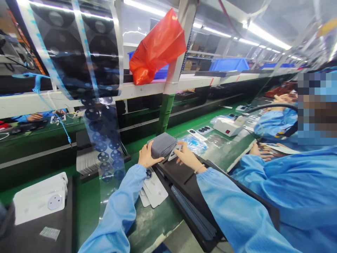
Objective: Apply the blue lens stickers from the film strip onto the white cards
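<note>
My left hand (146,154) grips the left side of a thick stack of thin grey panels (163,143), its thumb along the near edge and its fingers over the top. At the right end of that stack my right hand (188,157) has its thumb and fingers closed on a small panel with a pale edge and dark round marks (173,153). Its far part is hidden by the hand. Beneath both hands lies a black tray (181,172). White phone back panels (156,191) with round camera cut-outs lie fanned near my left wrist.
A clear film strip with dark discs (105,140) hangs at left. Behind it stands a tray of grey panels (88,160). More white back panels (42,196) lie in a left-hand tray. A white box (228,126) stands ahead. At right sits a co-worker in blue sleeves (263,182).
</note>
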Demonstrator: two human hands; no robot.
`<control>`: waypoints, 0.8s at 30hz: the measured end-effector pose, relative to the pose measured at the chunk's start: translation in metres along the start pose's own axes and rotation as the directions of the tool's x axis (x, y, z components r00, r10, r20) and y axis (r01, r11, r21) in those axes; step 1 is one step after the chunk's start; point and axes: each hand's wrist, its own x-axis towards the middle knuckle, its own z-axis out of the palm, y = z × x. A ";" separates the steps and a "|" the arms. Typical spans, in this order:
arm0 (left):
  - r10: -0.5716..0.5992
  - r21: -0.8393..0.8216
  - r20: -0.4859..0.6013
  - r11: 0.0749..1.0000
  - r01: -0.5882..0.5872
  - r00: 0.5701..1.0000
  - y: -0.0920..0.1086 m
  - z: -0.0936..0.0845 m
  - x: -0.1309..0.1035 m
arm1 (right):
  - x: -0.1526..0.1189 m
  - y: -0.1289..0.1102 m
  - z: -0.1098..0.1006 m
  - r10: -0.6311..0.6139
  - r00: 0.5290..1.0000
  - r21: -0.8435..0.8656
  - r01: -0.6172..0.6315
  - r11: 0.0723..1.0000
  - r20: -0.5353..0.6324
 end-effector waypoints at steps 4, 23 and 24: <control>0.022 0.029 -0.001 0.999 -0.022 1.000 -0.002 0.000 0.001 | -0.004 -0.003 0.005 0.065 0.997 0.093 -0.061 0.994 -0.035; -0.072 -0.067 0.013 0.995 0.073 0.997 0.015 0.000 -0.001 | -0.083 -0.031 0.001 -0.165 0.985 -0.620 0.096 0.778 -0.055; -0.095 -0.075 -0.004 0.993 0.094 0.996 0.018 0.003 -0.001 | -0.084 -0.032 0.006 -0.164 0.985 -0.646 0.098 0.757 -0.043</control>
